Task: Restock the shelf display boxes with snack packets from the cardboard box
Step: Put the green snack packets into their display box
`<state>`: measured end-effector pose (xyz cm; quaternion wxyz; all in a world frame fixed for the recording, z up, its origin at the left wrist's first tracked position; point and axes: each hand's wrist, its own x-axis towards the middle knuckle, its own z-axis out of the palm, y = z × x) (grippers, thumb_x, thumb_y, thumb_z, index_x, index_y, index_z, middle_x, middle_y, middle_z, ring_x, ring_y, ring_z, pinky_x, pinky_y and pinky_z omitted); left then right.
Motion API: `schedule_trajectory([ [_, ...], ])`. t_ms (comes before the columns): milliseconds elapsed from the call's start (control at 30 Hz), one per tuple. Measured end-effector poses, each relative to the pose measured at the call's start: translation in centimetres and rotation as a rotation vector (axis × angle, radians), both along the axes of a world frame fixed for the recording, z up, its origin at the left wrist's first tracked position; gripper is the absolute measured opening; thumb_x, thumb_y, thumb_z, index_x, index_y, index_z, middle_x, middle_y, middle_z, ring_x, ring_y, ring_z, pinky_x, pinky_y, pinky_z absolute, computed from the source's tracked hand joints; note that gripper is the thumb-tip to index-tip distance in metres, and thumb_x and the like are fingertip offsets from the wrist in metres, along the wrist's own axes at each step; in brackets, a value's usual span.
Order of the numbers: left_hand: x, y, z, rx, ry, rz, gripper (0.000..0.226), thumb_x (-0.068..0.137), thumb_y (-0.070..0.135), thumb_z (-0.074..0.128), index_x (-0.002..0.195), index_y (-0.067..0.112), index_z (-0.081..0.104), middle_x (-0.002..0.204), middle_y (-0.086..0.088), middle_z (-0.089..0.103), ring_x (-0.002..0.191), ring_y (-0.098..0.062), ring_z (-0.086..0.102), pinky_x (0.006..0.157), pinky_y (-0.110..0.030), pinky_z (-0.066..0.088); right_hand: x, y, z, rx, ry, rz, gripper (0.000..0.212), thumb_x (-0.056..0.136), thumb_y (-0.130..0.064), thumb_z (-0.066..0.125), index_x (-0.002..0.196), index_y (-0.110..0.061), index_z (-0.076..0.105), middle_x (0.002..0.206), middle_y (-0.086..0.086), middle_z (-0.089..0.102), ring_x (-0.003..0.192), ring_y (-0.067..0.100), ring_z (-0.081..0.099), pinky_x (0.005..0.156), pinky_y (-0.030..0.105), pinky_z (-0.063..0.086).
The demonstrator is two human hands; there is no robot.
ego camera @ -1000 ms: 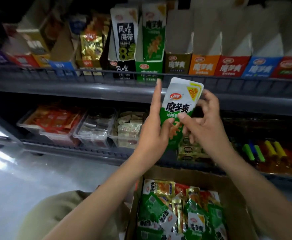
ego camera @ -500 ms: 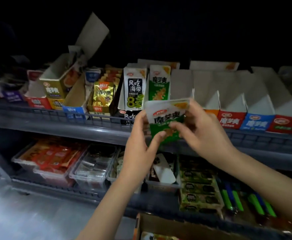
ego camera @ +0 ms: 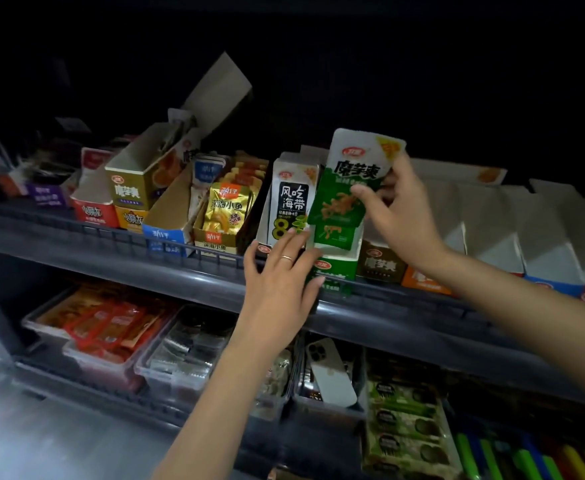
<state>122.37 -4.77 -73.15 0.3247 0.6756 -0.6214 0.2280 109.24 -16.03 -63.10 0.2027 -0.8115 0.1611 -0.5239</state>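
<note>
The long grey shelf [ego camera: 111,244] holds a row of snack boxes. The left hand [ego camera: 280,282] is at 8 o'clock from the green box [ego camera: 336,268]. Its fingers are straight and a bit apart, with the tips touching the box fronts. The right hand [ego camera: 398,216] is at 3 o'clock from the green packet [ego camera: 350,188] and pinches its edge tight. The packet leans at 12 o'clock over the green box, with its bottom end at the open top. A small ring [ego camera: 286,258] sits on one left finger.
</note>
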Motion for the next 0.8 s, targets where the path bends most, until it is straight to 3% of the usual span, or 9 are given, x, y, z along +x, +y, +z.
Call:
schedule_trajectory([
  [100, 0.3, -0.2, 0.1, -0.029, -0.003, -0.020, 0.033, 0.091, 0.036, 0.037, 0.117, 0.026, 0.055, 0.139, 0.003, 0.049, 0.134, -0.012, 0.033, 0.108, -0.053, 0.021, 0.8, -1.8, -0.3, 0.101, 0.036, -0.082, 0.036, 0.091, -0.013, 0.059, 0.125, -0.014, 0.046, 0.100, -0.021, 0.057, 0.082, 0.004, 0.063, 0.070, 0.035, 0.057],
  [233, 0.3, -0.3, 0.0, -0.064, 0.008, -0.037, 0.032, 0.090, 0.035, 0.038, 0.114, 0.024, 0.057, 0.135, 0.002, 0.052, 0.130, -0.014, 0.040, 0.106, -0.051, 0.021, 1.1, -3.3, -1.1, 0.061, 0.202, -0.179, 0.034, 0.086, -0.015, 0.064, 0.119, -0.017, 0.054, 0.109, -0.009, 0.064, 0.089, 0.023, 0.065, 0.073, 0.047, 0.056],
  [300, 0.3, -0.4, 0.0, -0.075, 0.007, -0.043, 0.032, 0.090, 0.035, 0.039, 0.114, 0.024, 0.056, 0.134, 0.001, 0.053, 0.126, -0.013, 0.040, 0.106, -0.049, 0.020, 1.3, -3.5, -1.6, 0.054, 0.257, -0.237, 0.033, 0.083, -0.013, 0.068, 0.115, -0.016, 0.060, 0.108, -0.001, 0.068, 0.094, 0.019, 0.064, 0.075, 0.041, 0.056],
  [400, 0.4, -0.4, 0.0, -0.076, 0.014, -0.040, 0.031, 0.090, 0.035, 0.039, 0.114, 0.024, 0.056, 0.134, 0.001, 0.053, 0.123, -0.013, 0.043, 0.106, -0.051, 0.023, 1.7, -3.5, -2.0, 0.045, 0.300, -0.360, 0.030, 0.082, -0.016, 0.069, 0.111, -0.016, 0.062, 0.104, 0.000, 0.070, 0.089, 0.016, 0.064, 0.068, 0.031, 0.053],
  [800, 0.3, -0.4, 0.3, -0.064, 0.022, -0.044, 0.029, 0.090, 0.034, 0.038, 0.112, 0.025, 0.055, 0.135, 0.002, 0.053, 0.116, -0.017, 0.053, 0.105, -0.044, 0.017, 2.8, -4.0, -1.0, 0.100, 0.271, -0.605, 0.032, 0.082, -0.023, 0.069, 0.112, -0.020, 0.060, 0.113, 0.002, 0.062, 0.103, 0.022, 0.058, 0.069, 0.026, 0.042],
])
